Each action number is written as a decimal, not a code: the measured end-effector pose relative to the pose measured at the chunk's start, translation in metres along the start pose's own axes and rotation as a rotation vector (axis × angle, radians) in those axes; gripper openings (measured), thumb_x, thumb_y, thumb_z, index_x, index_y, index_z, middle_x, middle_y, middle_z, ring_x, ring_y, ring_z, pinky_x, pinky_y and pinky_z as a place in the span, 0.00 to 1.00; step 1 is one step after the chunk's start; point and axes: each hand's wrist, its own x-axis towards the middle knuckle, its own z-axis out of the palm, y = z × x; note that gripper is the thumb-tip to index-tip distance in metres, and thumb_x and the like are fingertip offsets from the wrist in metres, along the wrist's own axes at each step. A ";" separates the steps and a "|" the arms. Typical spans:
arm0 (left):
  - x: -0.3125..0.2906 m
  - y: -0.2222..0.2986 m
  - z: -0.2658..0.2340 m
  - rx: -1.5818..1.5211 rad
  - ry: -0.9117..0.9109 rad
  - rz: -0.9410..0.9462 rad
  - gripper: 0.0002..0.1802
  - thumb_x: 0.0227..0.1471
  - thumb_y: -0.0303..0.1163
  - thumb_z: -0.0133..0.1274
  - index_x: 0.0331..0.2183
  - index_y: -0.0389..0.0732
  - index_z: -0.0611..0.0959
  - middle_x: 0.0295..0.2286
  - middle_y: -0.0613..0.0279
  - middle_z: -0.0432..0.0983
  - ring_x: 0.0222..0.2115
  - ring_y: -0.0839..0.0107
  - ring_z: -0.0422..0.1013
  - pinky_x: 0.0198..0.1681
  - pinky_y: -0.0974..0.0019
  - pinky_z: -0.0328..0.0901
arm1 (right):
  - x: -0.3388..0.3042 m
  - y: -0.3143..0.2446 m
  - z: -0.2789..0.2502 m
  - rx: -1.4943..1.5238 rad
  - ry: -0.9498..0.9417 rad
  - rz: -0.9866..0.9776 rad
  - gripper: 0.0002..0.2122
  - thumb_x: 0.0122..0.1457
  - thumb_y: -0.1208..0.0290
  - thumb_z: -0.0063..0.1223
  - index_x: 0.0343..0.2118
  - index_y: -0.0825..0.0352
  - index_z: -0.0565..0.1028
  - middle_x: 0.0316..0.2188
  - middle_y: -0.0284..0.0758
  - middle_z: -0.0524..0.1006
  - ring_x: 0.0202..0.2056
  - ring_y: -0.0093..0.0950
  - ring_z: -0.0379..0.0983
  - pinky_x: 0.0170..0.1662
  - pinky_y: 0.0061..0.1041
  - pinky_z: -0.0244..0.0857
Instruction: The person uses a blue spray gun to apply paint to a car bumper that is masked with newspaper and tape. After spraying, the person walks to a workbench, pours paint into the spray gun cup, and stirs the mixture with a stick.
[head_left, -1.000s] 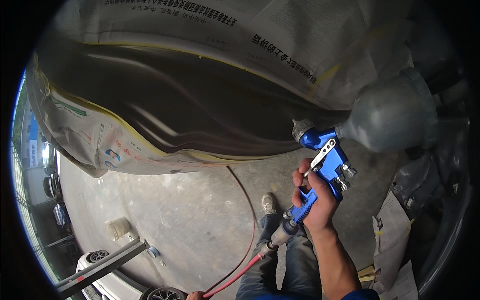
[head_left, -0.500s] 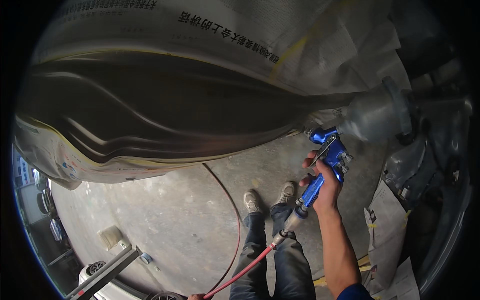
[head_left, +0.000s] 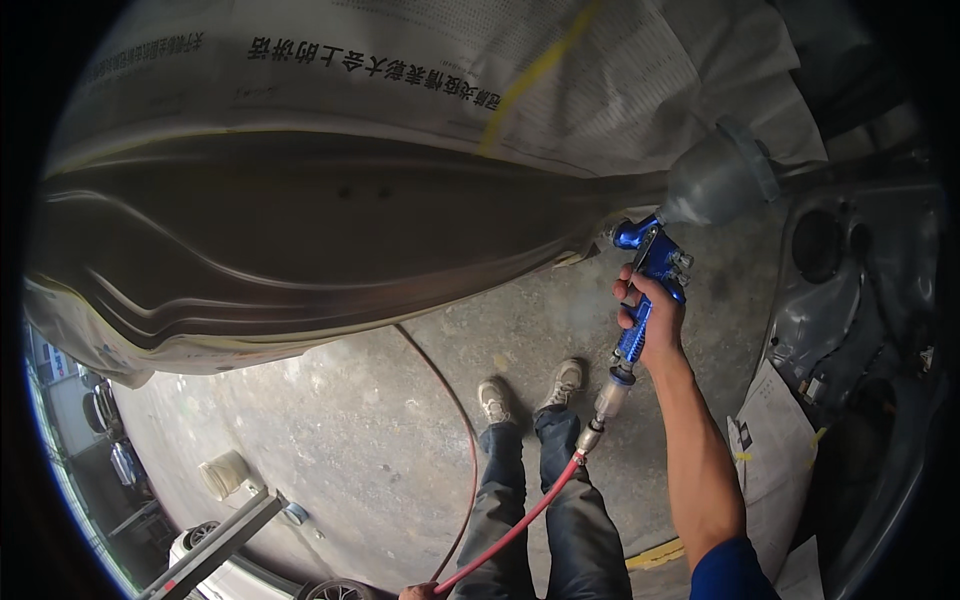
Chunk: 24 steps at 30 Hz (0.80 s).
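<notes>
My right hand is wrapped round the handle of a blue spray gun, with fingers at its trigger. A translucent grey paint cup sits tilted on top of the gun. The nozzle points left, close to the right end of a dark, glossy car body panel. From the fitting under the handle, a red air hose runs down to the lower edge. There my left hand is closed on the hose, mostly cut off by the frame.
Printed masking paper with yellow tape borders the panel. An open car door stands at right, partly papered. The hose trails over the concrete floor. A pale bucket, a metal beam and a white car are at lower left.
The view has shifted, so the masking paper's print sits farther left and lower. My right hand and the spray gun appear slightly higher, still by the panel's right end.
</notes>
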 end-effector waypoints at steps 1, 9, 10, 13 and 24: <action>0.001 0.005 0.004 -0.031 0.047 -0.010 0.26 0.60 0.51 0.49 0.23 0.38 0.81 0.11 0.53 0.65 0.12 0.66 0.61 0.18 0.55 0.57 | 0.005 0.000 -0.005 -0.004 0.052 -0.004 0.04 0.55 0.70 0.54 0.32 0.64 0.75 0.26 0.28 0.72 0.28 0.17 0.70 0.20 0.18 0.57; -0.009 -0.011 0.019 -0.098 0.041 -0.006 0.25 0.59 0.50 0.51 0.22 0.38 0.81 0.12 0.48 0.68 0.14 0.57 0.68 0.18 0.53 0.59 | -0.026 -0.018 -0.002 -0.192 0.115 -0.022 0.05 0.56 0.70 0.55 0.34 0.63 0.75 0.27 0.27 0.73 0.28 0.16 0.68 0.21 0.17 0.59; -0.012 -0.019 0.017 -0.007 0.020 0.018 0.25 0.58 0.49 0.52 0.22 0.38 0.81 0.13 0.47 0.68 0.14 0.53 0.68 0.18 0.53 0.59 | -0.039 -0.023 0.006 -0.169 0.085 0.018 0.05 0.56 0.70 0.55 0.33 0.63 0.75 0.26 0.28 0.73 0.27 0.16 0.67 0.20 0.18 0.59; -0.029 -0.043 0.009 0.050 -0.023 0.026 0.16 0.56 0.44 0.53 0.28 0.42 0.85 0.19 0.44 0.75 0.22 0.45 0.74 0.23 0.49 0.65 | -0.080 -0.034 0.038 -0.089 -0.081 0.128 0.06 0.57 0.70 0.52 0.35 0.65 0.75 0.26 0.29 0.73 0.26 0.17 0.67 0.21 0.17 0.60; -0.067 -0.056 -0.016 0.180 -0.031 0.074 0.16 0.40 0.46 0.65 0.27 0.44 0.87 0.24 0.51 0.80 0.29 0.52 0.77 0.33 0.53 0.70 | -0.160 -0.045 0.094 0.065 -0.446 0.275 0.16 0.51 0.69 0.55 0.40 0.72 0.70 0.27 0.40 0.72 0.23 0.22 0.69 0.16 0.17 0.63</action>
